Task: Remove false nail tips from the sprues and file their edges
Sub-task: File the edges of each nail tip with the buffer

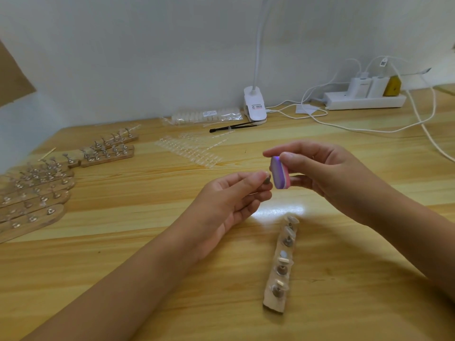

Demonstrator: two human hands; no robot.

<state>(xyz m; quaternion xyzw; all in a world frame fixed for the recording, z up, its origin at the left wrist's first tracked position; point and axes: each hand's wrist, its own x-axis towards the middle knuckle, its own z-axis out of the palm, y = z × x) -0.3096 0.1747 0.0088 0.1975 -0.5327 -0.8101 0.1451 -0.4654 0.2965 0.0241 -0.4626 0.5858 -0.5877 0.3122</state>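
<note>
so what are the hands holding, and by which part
The right hand pinches the pink and purple sanding block near its upper end. The left hand pinches a small grey piece at its fingertips; where on it cannot be told.

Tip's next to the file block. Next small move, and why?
Probably stroke the nail tip against the file block: the left hand pinches the tip right beside the block's purple face, the right hand grips the block, and contact isn't clear.
</note>
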